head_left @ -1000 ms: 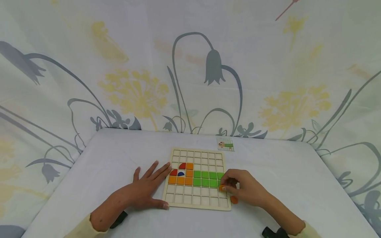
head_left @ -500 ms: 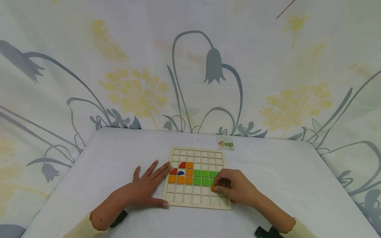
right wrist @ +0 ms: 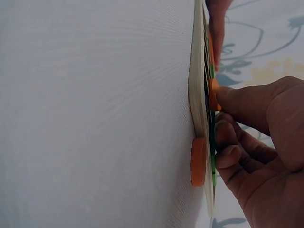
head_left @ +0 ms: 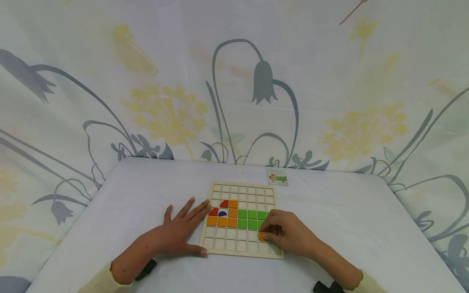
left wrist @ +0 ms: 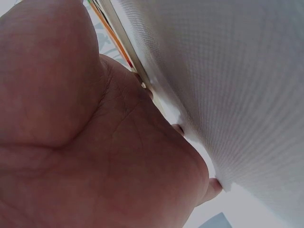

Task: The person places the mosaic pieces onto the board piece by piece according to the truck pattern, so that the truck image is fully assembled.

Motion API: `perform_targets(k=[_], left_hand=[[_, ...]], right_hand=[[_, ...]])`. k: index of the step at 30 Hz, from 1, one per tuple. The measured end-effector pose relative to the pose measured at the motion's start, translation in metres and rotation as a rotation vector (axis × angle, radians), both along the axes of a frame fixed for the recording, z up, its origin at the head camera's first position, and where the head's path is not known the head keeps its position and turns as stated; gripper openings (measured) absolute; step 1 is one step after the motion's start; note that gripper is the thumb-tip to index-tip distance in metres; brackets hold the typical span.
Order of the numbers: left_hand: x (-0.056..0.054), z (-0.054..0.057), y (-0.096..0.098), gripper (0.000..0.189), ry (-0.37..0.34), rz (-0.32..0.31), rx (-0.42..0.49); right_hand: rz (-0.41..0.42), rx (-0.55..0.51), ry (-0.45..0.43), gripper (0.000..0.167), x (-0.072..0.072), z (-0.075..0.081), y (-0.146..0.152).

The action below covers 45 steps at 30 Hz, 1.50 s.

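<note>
A wooden grid board lies on the table, bearing orange, red and green tiles plus a white one with a blue half-round. My right hand pinches a small orange tile at a cell just below the green rows; in the right wrist view that tile is under the thumb, at the board's surface. Fingers spread, my left hand rests by the board's left edge, fingertips and thumb touching it. Another orange piece leans by the board's edge in the right wrist view; the hand hides it in the head view.
A small picture card with a grid pattern lies beyond the board's far right corner. White cloth covers the table, and a flower-printed curtain hangs behind and at both sides.
My right hand has moved left over the board with the orange tile, from the right edge to a cell further in, then slightly toward me. The left hand has stayed put.
</note>
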<state>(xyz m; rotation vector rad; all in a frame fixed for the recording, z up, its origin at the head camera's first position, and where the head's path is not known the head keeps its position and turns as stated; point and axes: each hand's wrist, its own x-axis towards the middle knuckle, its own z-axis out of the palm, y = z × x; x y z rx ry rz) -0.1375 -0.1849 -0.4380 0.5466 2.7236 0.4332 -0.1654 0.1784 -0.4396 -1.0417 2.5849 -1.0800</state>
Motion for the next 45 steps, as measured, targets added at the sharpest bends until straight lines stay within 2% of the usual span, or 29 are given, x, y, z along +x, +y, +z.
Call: perform_targets(k=[19,25,31,37,41,45], left_hand=[[0.0,-0.001,0.0,0.123,-0.002,-0.002,0.004],[-0.001,-0.004,0.001,0.123,0.001,0.006,-0.013],[0.0,-0.002,0.0,0.123,-0.001,0.006,-0.018],[0.002,0.002,-0.001,0.123,-0.003,0.003,-0.003],[0.001,0.001,-0.001,0.123,-0.001,0.0,-0.006],[0.0,-0.002,0.0,0.123,0.001,0.002,-0.009]], right_hand=[[0.018,-0.014,0.048,0.016,0.003,0.003,0.005],[-0.019,-0.006,0.079,0.019,0.003,0.002,0.022],[-0.072,0.05,0.016,0.013,0.008,0.0,0.047],[-0.014,0.05,0.036,0.016,0.011,-0.002,0.06],[0.029,0.03,0.049,0.019,0.011,-0.002,0.06],[0.035,0.039,-0.014,0.024,0.011,0.0,0.06]])
